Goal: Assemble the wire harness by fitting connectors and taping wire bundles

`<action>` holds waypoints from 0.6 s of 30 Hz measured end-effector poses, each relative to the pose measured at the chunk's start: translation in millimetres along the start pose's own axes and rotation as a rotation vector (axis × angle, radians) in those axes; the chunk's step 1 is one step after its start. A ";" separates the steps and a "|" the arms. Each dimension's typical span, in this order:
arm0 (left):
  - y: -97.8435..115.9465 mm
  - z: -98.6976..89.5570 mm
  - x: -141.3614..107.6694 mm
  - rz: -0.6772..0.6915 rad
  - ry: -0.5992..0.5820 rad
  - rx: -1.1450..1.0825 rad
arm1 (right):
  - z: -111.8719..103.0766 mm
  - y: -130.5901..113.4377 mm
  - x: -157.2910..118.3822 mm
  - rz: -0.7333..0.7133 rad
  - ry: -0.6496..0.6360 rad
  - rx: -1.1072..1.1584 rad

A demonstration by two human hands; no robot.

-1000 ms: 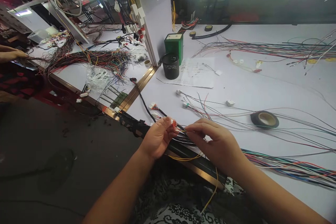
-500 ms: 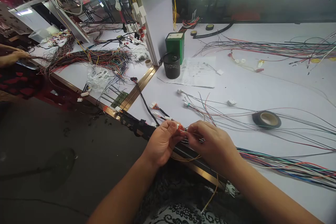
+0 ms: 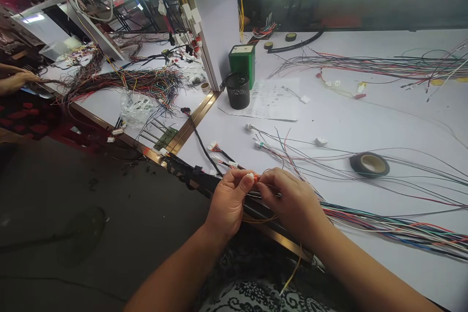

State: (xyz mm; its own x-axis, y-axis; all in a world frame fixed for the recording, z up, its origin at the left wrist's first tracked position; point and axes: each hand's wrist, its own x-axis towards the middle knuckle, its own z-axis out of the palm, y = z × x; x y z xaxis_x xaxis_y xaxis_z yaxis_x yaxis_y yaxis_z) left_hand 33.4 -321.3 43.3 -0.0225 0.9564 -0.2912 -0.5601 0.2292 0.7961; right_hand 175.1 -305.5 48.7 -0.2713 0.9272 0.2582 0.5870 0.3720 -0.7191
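Note:
Between thumb and fingers, my left hand (image 3: 229, 201) pinches a small white and orange connector (image 3: 253, 177) near the table's front edge. My right hand (image 3: 290, 197) is closed in a pinch at the connector's right side, on a thin wire whose tip is hidden by the fingers. Below the hands a black-sleeved wire harness (image 3: 197, 179) runs along the edge. Just beyond them lie a white plug with orange wires (image 3: 213, 146) and a white connector with a green part (image 3: 259, 144), both on the table. A loose yellow wire (image 3: 292, 275) hangs down over my lap.
A roll of black tape (image 3: 370, 164) lies to the right, above a thick bundle of coloured wires (image 3: 395, 229). A black mesh cup (image 3: 238, 91) and a green box (image 3: 242, 63) stand by the divider panel. At far left, another person's hand (image 3: 18, 80) is beside tangled wires.
My left hand has turned slightly, its thumb now lying over the connector. The right fingers have come closer to the connector. The view has shifted a little.

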 end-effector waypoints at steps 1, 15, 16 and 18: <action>-1.1 0.2 -0.1 0.012 0.006 0.006 | 0.2 0.1 -0.2 0.000 -0.008 0.003; -3.6 3.6 -1.0 0.044 0.086 0.037 | 10.8 0.6 -1.0 -0.064 0.048 0.122; -4.0 3.5 -0.5 0.049 0.094 0.043 | 12.4 1.0 -1.6 -0.070 0.049 0.121; -3.7 2.3 1.4 0.030 0.100 0.035 | 11.6 2.2 -2.1 -0.077 0.032 0.115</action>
State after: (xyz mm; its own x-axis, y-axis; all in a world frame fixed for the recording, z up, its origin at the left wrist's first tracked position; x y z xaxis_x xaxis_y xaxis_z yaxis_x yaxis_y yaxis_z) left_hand 37.3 -320.4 41.2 -0.1225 0.9405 -0.3169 -0.5290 0.2083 0.8227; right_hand 168.1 -307.1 39.1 -0.2863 0.8979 0.3343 0.4737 0.4360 -0.7652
